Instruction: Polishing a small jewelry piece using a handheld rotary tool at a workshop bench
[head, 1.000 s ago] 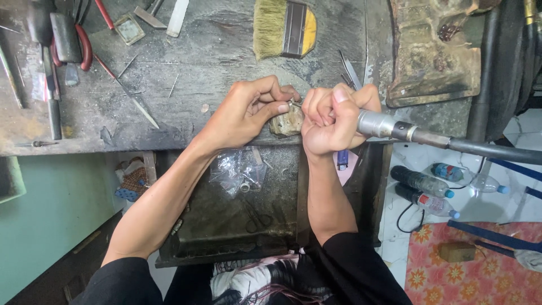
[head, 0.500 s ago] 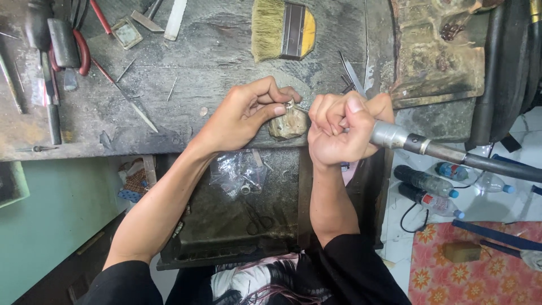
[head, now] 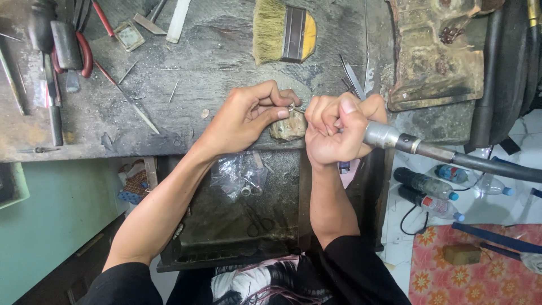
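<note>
Grimy grey workbench (head: 186, 85), brush (head: 282, 31) on top; left hand (head: 248, 116) grip pinching small metal piece (head: 292, 107), right hand (head: 339, 130) grip wrapped round rotary handpiece (head: 395, 138).

We see a grey, grimy worktop (head: 214, 62), a brush (head: 284, 30) with straw-coloured bristles and a yellow-and-dark striped handle, red-handled pliers (head: 84, 51), a silver handpiece (head: 389, 137), black sleeves (head: 361, 271), and a red mat (head: 474, 277) patterned with orange flowers.
</note>
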